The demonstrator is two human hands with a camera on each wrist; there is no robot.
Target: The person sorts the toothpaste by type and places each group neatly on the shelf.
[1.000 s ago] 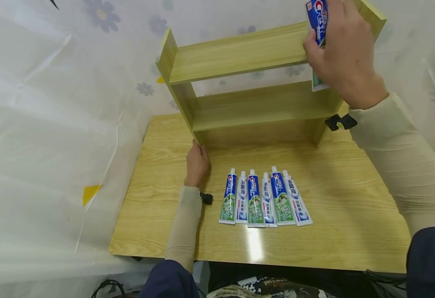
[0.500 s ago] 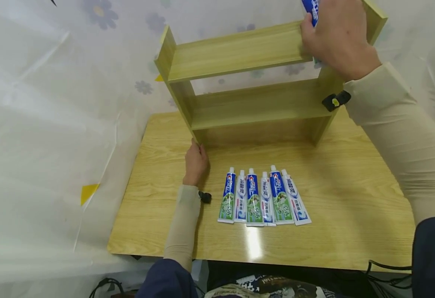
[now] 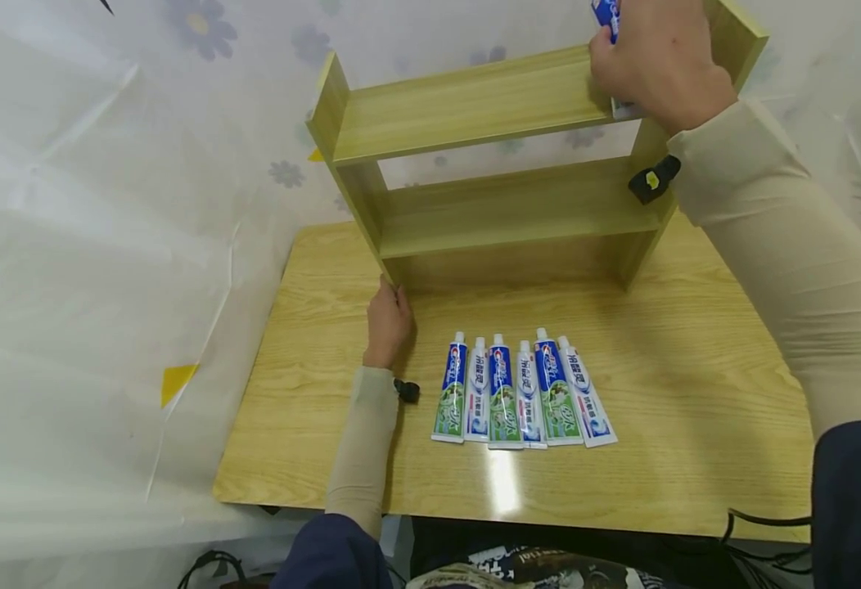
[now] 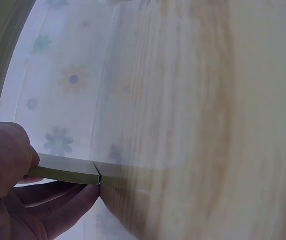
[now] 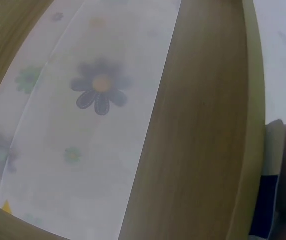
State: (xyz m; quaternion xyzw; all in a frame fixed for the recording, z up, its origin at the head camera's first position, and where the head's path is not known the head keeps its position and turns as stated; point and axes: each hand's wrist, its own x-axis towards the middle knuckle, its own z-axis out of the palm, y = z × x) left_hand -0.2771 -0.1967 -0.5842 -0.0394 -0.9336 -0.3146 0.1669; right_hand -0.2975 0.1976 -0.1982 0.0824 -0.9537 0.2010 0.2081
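Observation:
My right hand (image 3: 659, 65) holds a blue, white and green Crest toothpaste tube (image 3: 607, 18) at the right end of the wooden shelf rack's (image 3: 467, 102) top board. Most of that tube is covered by the hand; whether it touches the board I cannot tell. In the right wrist view, a white and dark blue part of the tube (image 5: 266, 205) shows beside the board's edge. Low on the rack's left side panel, my left hand (image 3: 388, 327) pinches the front edge. The left wrist view shows the thumb above that panel edge (image 4: 68, 175) and fingers below it.
Several toothpaste tubes (image 3: 502, 397) lie in a row on the wooden table (image 3: 290, 433), blue-green Crest ones alternating with white-blue ones, caps toward the rack. Behind the rack hangs a flowered sheet (image 3: 261, 74). Black cables (image 3: 762, 523) hang at the table's front right.
My right hand has moved farther away and slightly left, bringing the Crest tube from in front of the rack to its top board. The left hand stays on the side panel.

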